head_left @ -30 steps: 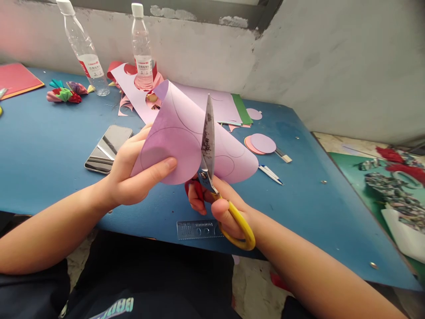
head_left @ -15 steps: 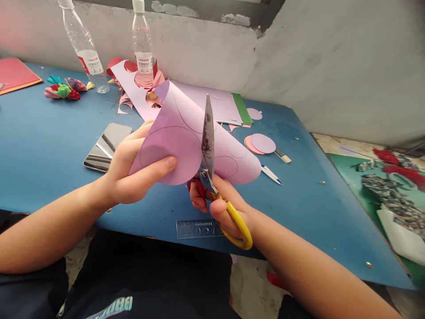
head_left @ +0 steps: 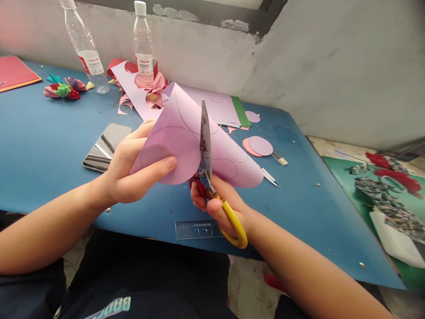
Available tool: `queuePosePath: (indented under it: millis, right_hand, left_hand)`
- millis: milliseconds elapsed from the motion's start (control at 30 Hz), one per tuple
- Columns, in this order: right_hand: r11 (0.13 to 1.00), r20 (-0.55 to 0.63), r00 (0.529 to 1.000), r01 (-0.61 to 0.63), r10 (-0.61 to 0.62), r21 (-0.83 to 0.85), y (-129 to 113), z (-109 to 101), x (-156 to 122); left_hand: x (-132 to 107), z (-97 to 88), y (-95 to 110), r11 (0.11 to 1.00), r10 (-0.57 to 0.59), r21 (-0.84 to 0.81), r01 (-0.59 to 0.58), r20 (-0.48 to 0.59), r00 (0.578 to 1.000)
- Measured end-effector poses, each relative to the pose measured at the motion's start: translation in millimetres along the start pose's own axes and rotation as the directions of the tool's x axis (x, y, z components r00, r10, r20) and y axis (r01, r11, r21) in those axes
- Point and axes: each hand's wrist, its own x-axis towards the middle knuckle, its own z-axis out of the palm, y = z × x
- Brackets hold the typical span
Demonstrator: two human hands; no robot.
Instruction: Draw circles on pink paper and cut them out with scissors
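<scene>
A curled sheet of purple paper (head_left: 212,141) with circles drawn on it is held above the table. My left hand (head_left: 136,166) pinches its near left part, thumb on top and fingers behind, next to a rounded cut edge. My right hand (head_left: 222,206) grips a pair of scissors (head_left: 206,150) with a yellow and a red handle. One dark-stained blade points up in front of the paper, at the rounded edge; the other blade is hidden behind the sheet. Under the right hand, near the table's front edge, lies a clear stencil ruler (head_left: 195,230).
On the blue table (head_left: 43,146) stand two water bottles (head_left: 88,60) beside paper scraps (head_left: 156,95). A phone (head_left: 106,144) lies left of the paper. To the right are cut paper circles (head_left: 260,145), a brush (head_left: 280,158) and a pen (head_left: 270,177). Colourful folded pieces (head_left: 64,90) lie back left.
The scissors and right hand have shifted slightly left, and the upright blade leans a little more left. The paper has tilted slightly. My left hand keeps its hold.
</scene>
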Motion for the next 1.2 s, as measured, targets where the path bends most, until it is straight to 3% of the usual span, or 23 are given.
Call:
queuePosePath:
  millis: [167, 600, 1033, 1200]
  right_hand:
    - [0.999, -0.003, 1.000, -0.013, 0.013, 0.032, 3.9, 0.7, -3.2]
    - [0.998, -0.010, 0.999, -0.039, 0.040, 0.038, 2.4, 1.8, -4.9]
    - [0.999, -0.019, 0.999, -0.030, 0.031, 0.041, 0.5, 1.0, -4.9]
    - [1.000, 0.026, 1.000, -0.018, 0.018, 0.007, 11.0, -5.2, -4.1]
  left_hand:
    - [1.1, -1.8, 0.1, 1.000, -0.024, 0.018, 0.024, 0.025, 0.999]
    - [1.7, -8.5, -4.5, 0.997, 0.051, 0.055, -0.054, 0.059, 0.997]
    - [-0.1, -4.7, 5.9, 0.996, -0.091, 0.016, 0.090, 0.026, 0.996]
    - [-0.2, -1.0, 5.4, 0.990, -0.141, 0.003, 0.141, -0.012, 0.990]
